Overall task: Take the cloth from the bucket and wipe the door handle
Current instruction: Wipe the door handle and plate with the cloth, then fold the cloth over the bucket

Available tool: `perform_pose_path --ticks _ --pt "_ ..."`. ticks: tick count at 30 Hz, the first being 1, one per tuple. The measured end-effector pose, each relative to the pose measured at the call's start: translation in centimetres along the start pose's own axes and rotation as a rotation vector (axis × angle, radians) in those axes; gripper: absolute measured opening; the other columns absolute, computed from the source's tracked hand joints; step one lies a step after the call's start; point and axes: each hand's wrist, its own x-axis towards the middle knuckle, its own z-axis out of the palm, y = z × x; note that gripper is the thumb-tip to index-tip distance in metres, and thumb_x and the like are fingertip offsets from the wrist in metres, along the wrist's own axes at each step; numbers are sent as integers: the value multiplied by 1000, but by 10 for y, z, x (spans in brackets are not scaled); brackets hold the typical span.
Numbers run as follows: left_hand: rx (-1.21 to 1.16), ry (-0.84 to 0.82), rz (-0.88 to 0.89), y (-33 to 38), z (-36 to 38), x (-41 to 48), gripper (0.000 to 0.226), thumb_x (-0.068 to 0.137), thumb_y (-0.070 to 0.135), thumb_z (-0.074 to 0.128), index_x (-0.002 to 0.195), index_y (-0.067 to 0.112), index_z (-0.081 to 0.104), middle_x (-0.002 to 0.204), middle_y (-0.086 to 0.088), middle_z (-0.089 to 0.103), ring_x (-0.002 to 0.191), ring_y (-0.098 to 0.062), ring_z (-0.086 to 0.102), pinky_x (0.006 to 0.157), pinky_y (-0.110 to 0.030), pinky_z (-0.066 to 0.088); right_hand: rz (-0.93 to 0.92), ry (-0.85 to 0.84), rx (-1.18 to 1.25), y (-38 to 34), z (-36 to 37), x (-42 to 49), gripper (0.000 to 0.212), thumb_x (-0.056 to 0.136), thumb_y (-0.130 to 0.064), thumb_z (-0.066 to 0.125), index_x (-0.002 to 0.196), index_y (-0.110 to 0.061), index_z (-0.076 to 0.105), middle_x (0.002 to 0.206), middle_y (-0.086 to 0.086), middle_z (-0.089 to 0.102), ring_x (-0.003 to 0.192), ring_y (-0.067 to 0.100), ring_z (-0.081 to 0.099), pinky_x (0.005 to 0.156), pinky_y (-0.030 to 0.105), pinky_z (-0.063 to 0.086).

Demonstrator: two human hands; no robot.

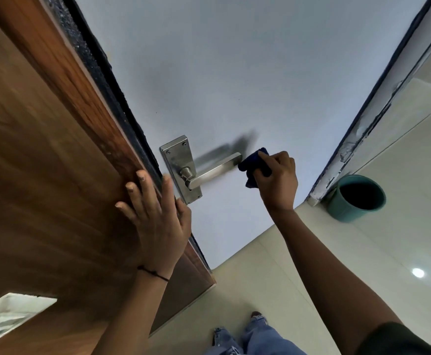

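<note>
A steel lever door handle (214, 170) on a metal backplate (177, 160) sticks out from the pale grey door face (235, 73). My right hand (277, 180) is shut on a dark blue cloth (254, 163), which touches the free end of the lever. My left hand (155, 216) lies flat with fingers spread against the brown wooden surface (42, 175) and the door's dark edge, just left of the backplate. The teal bucket (355, 198) stands on the floor to the right, at the foot of the door frame.
A worn dark door frame (378, 98) runs up the right side. Glossy cream floor tiles (363, 265) lie below and to the right. My jeans and feet (250, 336) show at the bottom. A light patch (9, 316) sits at the lower left.
</note>
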Motion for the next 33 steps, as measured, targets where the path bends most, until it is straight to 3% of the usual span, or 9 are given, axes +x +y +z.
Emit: perform_pose_path --ticks 4,8,12,18,20,24,27,30,33 --pt "-328 -114 95 37 13 6 84 86 8 55 152 24 6 161 4 -7 149 -19 -6 121 -42 -5 115 46 80 21 -32 -4 37 78 -6 63 109 -24 71 94 1 55 98 21 54 64 22 39" --pt "-722 -396 181 106 37 2 61 86 2 56 143 10 36 150 -1 35 146 -18 21 118 -49 22 228 89 166 68 -80 -4 37 79 -7 67 113 -21 71 93 -3 53 86 17 57 72 20 43" --pt "-1085 -935 -129 187 51 5 51 95 21 54 143 20 38 144 17 34 138 7 22 117 -26 24 369 98 223 120 -130 -2 36 79 -6 67 113 -18 70 94 -1 58 76 13 57 64 4 42" --pt "-1460 -1432 -653 354 94 18 60 83 35 71 135 22 45 128 4 58 120 -8 55 95 -19 46 532 60 364 204 -221 31 32 80 -5 65 106 -22 73 102 4 68 67 -8 61 64 15 55" --pt "-1578 -1483 -686 405 101 22 43 82 25 73 122 22 57 115 -2 67 106 -15 65 88 -24 53 549 69 391 226 -250 43 33 81 -5 65 99 -31 72 103 -1 69 73 -1 65 70 28 59" --pt "-1672 -1507 -781 492 113 33 25 80 20 75 103 17 66 111 -15 68 105 -30 64 102 -51 46 584 58 396 274 -299 76 39 84 -6 64 88 -46 64 96 -14 67 84 16 65 72 33 60" --pt "-1635 -1525 -828 544 127 43 34 66 35 80 92 16 68 102 -14 70 102 -33 64 96 -51 47 684 59 472 314 -319 98 34 90 -10 56 96 -40 68 106 2 70 95 24 66 76 41 61" --pt "-1652 -1555 -917 582 154 52 13 84 18 69 95 12 67 107 -20 67 104 -36 61 94 -51 48 803 82 645 350 -327 124 32 96 -9 42 112 -19 69 109 8 70 97 24 65 72 42 61" --pt "-1684 -1622 -975 621 191 65 13 93 10 55 100 10 66 104 -17 65 98 -27 60 78 -36 52 948 22 677 392 -327 158 30 100 -26 40 116 -20 65 112 5 69 97 23 63 78 44 55"
